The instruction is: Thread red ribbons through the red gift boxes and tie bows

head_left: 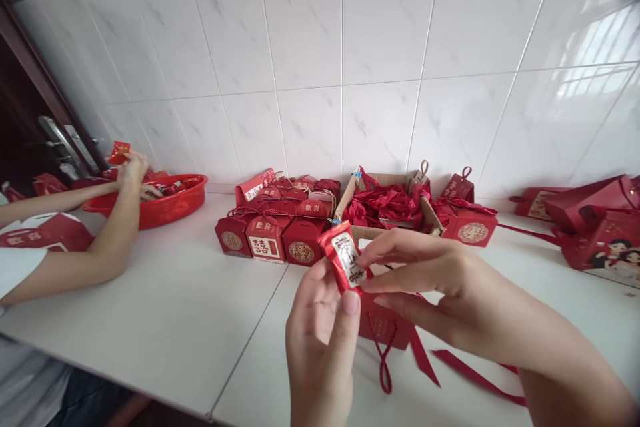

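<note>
A small red packet (pixel 345 257), a wrapped sweet with a white label and dark characters, is held up in my left hand (pixel 320 340), the thumb pressing its lower end. My right hand (pixel 425 280) reaches in from the right with stretched fingers, two fingertips touching the packet's right edge and the thumb apart below. Beneath my hands is a red gift box (pixel 383 327) with a twisted cord handle, partly hidden by them. Red ribbon strips (pixel 475 373) lie to its right on the white table (pixel 240 373).
Several red gift boxes (pixel 267 237) stand together by the tiled wall. Beside them is a cardboard carton (pixel 430 213) of red ribbons (pixel 387 203). More red boxes (pixel 607 240) are at right. At left another person's hand (pixel 133 170) holds a red packet over a red basin (pixel 170 210).
</note>
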Demonstrator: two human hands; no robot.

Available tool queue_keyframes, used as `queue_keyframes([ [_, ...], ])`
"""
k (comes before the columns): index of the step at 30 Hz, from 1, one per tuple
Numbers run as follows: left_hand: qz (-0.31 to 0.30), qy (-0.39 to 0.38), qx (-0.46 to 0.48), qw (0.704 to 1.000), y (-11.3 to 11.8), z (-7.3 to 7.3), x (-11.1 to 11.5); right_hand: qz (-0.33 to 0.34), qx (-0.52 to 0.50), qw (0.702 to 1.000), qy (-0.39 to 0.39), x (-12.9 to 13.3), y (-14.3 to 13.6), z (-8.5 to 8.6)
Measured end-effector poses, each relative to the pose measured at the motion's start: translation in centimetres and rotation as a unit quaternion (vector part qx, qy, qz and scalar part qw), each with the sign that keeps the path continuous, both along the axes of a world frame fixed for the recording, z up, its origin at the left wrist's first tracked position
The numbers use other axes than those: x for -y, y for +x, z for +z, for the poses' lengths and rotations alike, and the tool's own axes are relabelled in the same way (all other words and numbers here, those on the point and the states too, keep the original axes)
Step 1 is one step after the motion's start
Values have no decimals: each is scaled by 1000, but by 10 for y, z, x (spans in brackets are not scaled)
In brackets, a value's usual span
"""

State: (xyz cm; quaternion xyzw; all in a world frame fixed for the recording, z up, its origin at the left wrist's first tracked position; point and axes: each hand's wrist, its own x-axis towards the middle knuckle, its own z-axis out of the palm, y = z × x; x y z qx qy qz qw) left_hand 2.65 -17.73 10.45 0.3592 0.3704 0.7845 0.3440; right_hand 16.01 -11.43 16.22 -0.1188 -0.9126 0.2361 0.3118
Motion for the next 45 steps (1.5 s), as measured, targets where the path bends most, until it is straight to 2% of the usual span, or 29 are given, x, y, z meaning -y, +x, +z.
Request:
queue_keyframes([
  [4, 7, -34, 26, 999, -5, -1, -3, -6, -11, 999, -37, 4, -3, 1],
  [8, -1, -31, 5, 1000, -8, -5, -3, -85, -101, 974, -185, 0, -9, -5],
  [11, 6, -40, -35, 999, -7, -7, -2, -64, -70, 958, -272, -4, -13, -8],
  [14, 20, -56, -63, 996, -4, -7, -3, -33, -41, 951, -306, -6, -15, -7],
  [18, 18, -68, -88, 994, 1, -6, -4, -32, -89, 935, -341, -11, -15, -3],
  [20, 13, -57, -133, 989, 2, -7, -6, -40, -129, 920, -368, -15, -13, -3],
  [23, 9, -45, -219, 975, 0, -9, -8, -53, -186, 909, -370, -22, -10, -5],
  [26, 15, -31, -252, 967, -3, -9, -10, -62, -206, 909, -358, -26, -8, -6],
  [30, 22, -26, -252, 967, -3, -8, -10, -48, -208, 911, -353, -25, -6, -5],
  [37, -29, -15, -243, 970, -5, -7, -5, 0, -179, 912, -370, -25, -3, -4],
  [42, 4, -30, -251, 967, -4, -9, -6, 17, -158, 917, -366, -24, -4, -6],
  [45, -2, -20, -253, 967, 1, -10, -6, 57, -161, 905, -391, -22, -6, -7],
])
